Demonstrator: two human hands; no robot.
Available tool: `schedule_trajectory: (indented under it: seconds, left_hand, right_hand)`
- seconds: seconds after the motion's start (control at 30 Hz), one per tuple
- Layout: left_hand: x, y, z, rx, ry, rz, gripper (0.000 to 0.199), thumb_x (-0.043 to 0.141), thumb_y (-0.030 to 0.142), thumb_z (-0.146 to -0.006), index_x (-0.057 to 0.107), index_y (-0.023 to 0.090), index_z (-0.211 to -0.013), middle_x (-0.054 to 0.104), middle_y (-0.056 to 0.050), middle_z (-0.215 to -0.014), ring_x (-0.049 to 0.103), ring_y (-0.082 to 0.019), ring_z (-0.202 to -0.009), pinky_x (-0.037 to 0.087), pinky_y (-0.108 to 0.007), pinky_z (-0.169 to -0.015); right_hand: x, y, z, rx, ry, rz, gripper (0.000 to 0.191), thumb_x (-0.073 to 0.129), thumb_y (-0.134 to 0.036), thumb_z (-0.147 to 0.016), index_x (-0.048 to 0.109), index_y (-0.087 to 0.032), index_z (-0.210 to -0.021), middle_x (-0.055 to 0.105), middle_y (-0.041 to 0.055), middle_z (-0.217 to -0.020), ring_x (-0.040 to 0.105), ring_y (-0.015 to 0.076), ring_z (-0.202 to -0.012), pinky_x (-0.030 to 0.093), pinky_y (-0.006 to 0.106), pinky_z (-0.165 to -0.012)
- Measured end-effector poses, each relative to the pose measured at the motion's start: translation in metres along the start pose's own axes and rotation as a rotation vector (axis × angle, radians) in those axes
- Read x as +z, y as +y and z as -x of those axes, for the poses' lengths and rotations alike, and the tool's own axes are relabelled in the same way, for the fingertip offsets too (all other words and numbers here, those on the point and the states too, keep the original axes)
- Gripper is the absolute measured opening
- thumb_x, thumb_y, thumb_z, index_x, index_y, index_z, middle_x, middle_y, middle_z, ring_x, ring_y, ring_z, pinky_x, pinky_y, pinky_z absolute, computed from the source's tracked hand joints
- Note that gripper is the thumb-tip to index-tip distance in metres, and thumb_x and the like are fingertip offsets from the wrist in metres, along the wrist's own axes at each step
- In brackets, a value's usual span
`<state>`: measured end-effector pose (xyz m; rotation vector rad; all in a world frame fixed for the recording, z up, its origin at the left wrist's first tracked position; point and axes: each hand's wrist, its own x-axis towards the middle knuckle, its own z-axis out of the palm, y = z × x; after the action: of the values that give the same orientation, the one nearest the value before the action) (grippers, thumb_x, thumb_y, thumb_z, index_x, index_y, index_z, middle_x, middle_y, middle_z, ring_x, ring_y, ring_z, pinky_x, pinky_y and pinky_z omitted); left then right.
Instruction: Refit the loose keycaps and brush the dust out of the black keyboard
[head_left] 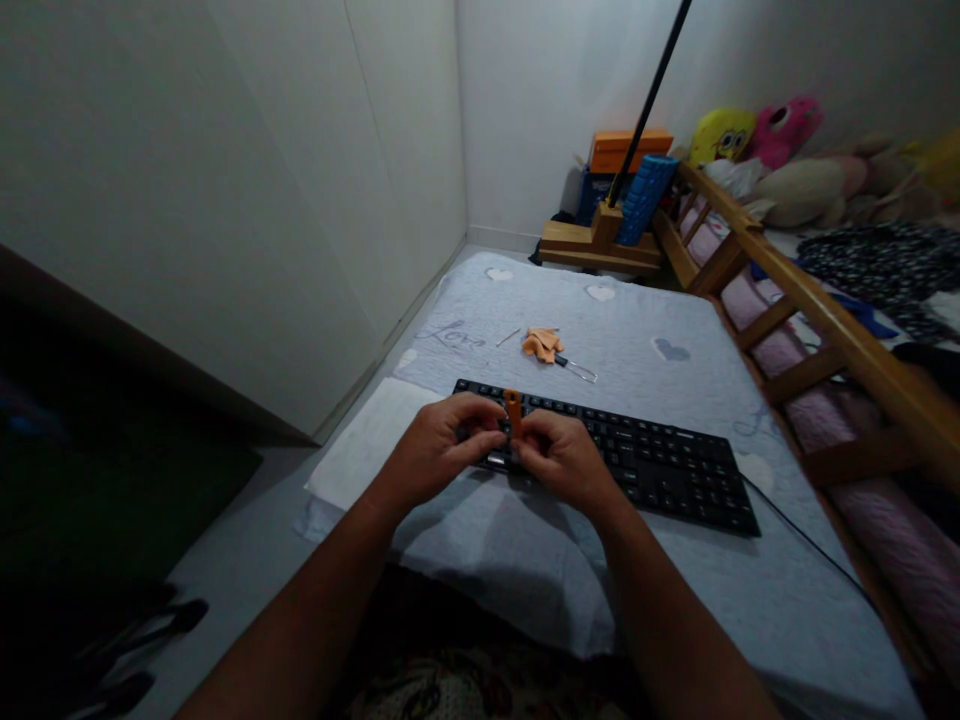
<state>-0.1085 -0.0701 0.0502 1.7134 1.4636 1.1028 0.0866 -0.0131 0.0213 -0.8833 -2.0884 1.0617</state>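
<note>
A black computer keyboard [660, 465] lies across the pale blue bedspread in front of me. Over its left part, my right hand [562, 455] pinches a flat orange tool [513, 405] with a hole near its upper end, held upright. Close against the tool's left side is my left hand [442, 445], its thumb and fingers curled together; whatever they grip is too small to make out. Both hands cover some of the left keys. Beyond the keyboard lie a crumpled orange cloth [543, 345], a wire-loop keycap puller [579, 371] and a thin stick [508, 337].
A folded white cloth [371, 445] lies left of the keyboard. The keyboard cable [802, 535] trails right, towards a wooden bed rail [817, 300]. At the left stands a pale cabinet [300, 180]. A wooden stand [600, 240] with a black pole is behind the bedspread.
</note>
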Motion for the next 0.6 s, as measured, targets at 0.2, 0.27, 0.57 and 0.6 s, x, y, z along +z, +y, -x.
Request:
schedule_trajectory:
  seconds: [0.2,0.27,0.57,0.6]
  left_hand:
    - [-0.014,-0.033,-0.004,-0.063,0.316,-0.235,0.019,0.061,0.033,-0.089,0.071,0.019,-0.096,0.074,-0.006,-0.096,0.068,-0.021,-0.088,0.054,-0.038,-0.084]
    - [-0.014,-0.046,-0.004,-0.038,0.366,-0.415,0.018,0.057,0.029,-0.089,0.071,0.019,-0.094,0.074,-0.008,-0.098,0.067,-0.025,-0.095,0.052,-0.043,-0.091]
    - [-0.010,-0.072,0.009,0.069,0.309,-0.675,0.023,0.051,0.024,-0.092,0.073,0.019,-0.100,0.076,-0.012,-0.111,0.064,-0.030,-0.110,0.047,-0.050,-0.102]
    - [-0.010,-0.073,0.011,0.072,0.312,-0.684,0.024,0.051,0.023,-0.092,0.073,0.018,-0.100,0.076,-0.012,-0.112,0.064,-0.030,-0.111,0.047,-0.051,-0.103]
  right_hand:
    - [0.001,0.009,0.001,0.026,0.210,-0.089,0.004,0.056,-0.020,-0.081,0.058,-0.021,-0.077,0.057,-0.0027,-0.067,0.054,0.0130,-0.061,0.041,0.025,-0.060]
    - [0.003,0.010,0.001,0.018,0.202,-0.094,0.007,0.056,-0.023,-0.084,0.061,-0.021,-0.080,0.062,-0.0006,-0.071,0.059,0.0149,-0.066,0.044,0.026,-0.064]
    - [0.020,0.010,-0.002,0.076,0.065,-0.134,0.016,0.056,-0.030,-0.091,0.069,-0.019,-0.092,0.070,0.0019,-0.077,0.063,0.0151,-0.066,0.047,0.026,-0.064]
    - [0.022,0.010,-0.003,0.078,0.054,-0.136,0.016,0.056,-0.030,-0.091,0.068,-0.020,-0.092,0.070,0.0014,-0.076,0.062,0.0146,-0.065,0.047,0.026,-0.063]
